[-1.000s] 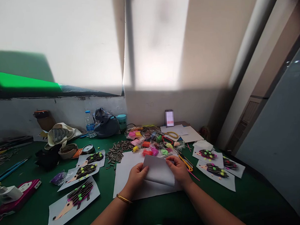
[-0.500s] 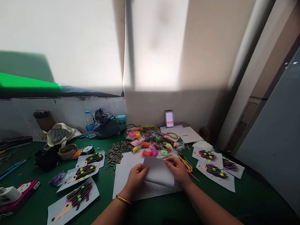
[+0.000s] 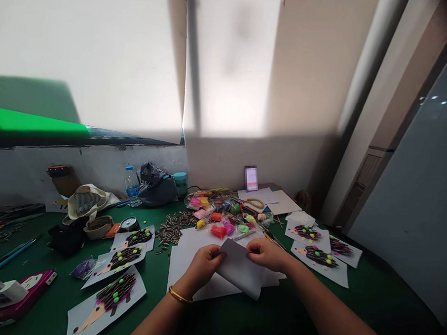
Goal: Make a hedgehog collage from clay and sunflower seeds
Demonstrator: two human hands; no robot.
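Note:
A sheet of white paper (image 3: 241, 269), folded or bent over and tilted, is held up between my two hands. My left hand (image 3: 204, 263) pinches its left edge between thumb and fingers, and a gold bangle (image 3: 179, 294) circles that wrist. On the paper's upper right edge, my right hand (image 3: 267, 253) pinches with thumb and fingertips. Larger white sheets (image 3: 191, 280) lie flat on the green table underneath. Just beyond the hands are a marker pen (image 3: 243, 236) and small bags of coloured clay (image 3: 218, 231).
Hedgehog pictures with seed spines lie at left (image 3: 116, 295) and right (image 3: 320, 259). Sunflower seeds (image 3: 170, 229) are heaped behind the sheets, near yellow-handled scissors (image 3: 255, 202). A phone (image 3: 251, 178) stands against the wall. A water bottle (image 3: 132, 186) and a dark bag (image 3: 157, 189) stand at back left.
The held paper has turned clockwise, its lower corner now pointing toward me. Both hands have shifted slightly, and the marker pen behind them shows more clearly.

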